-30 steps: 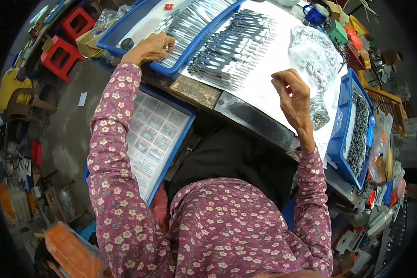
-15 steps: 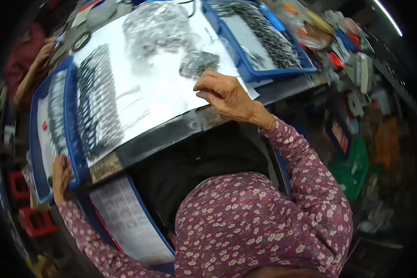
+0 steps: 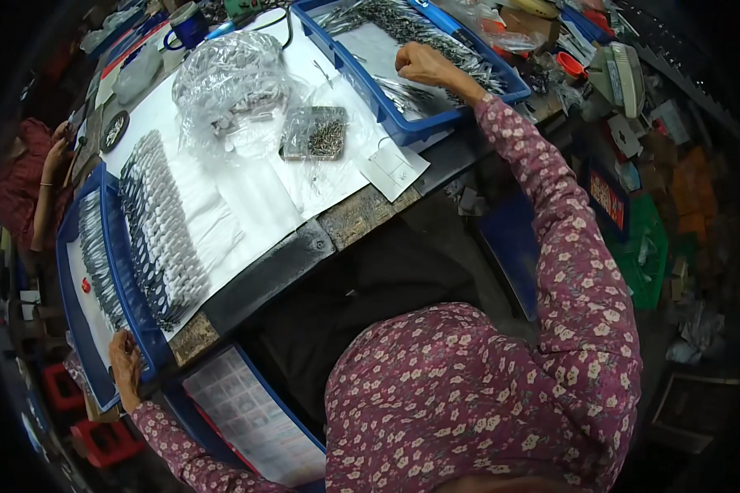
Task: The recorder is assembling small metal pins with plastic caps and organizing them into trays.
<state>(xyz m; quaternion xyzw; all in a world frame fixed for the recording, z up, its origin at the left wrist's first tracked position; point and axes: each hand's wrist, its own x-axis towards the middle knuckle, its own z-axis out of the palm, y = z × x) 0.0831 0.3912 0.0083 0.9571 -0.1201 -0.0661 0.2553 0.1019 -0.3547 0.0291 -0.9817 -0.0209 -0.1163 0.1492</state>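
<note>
Far right on the bench, my right hand (image 3: pixel 427 66) is over a blue tray (image 3: pixel 411 131) with loose, thin metal pieces (image 3: pixel 403 97). Its fingers are bent together in a pinch; whatever they hold is hidden. At the near end of the left blue tray (image 3: pixel 123 271), my left hand (image 3: pixel 125 366) has its fingers curled in among slim silvery pieces (image 3: pixel 99 246). I cannot make out what is between them. Similar pieces with white parts (image 3: pixel 168 238) lie in dense rows on white paper beside that tray.
A clear plastic bag (image 3: pixel 230 82) and an open clear box of small metal parts (image 3: pixel 327 138) lie mid-bench. Below the bench edge is a drawer-like blue tray with a gridded sheet (image 3: pixel 251 411). Another person (image 3: pixel 33 181) works at the far left. Clutter fills the right side.
My right hand has moved from beside the small clear box, away and to the right, over the right blue tray. The left hand stays at the left tray's near end. The view has shifted.
</note>
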